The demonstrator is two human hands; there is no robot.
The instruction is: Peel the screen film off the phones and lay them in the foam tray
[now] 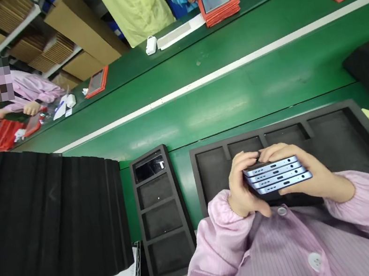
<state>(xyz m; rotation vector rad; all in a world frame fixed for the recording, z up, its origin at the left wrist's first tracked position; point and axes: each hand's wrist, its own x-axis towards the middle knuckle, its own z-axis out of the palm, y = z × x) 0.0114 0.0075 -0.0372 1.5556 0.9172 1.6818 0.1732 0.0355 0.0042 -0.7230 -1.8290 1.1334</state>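
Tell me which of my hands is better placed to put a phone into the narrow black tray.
Probably your left hand: it grips the side of the phone stack nearer the narrow black tray. Your right hand holds the far side, so it could steady the stack.

Left hand [242, 186], right hand [314, 173] grip stack of 4 phones [277, 175] near black tray [198, 178].
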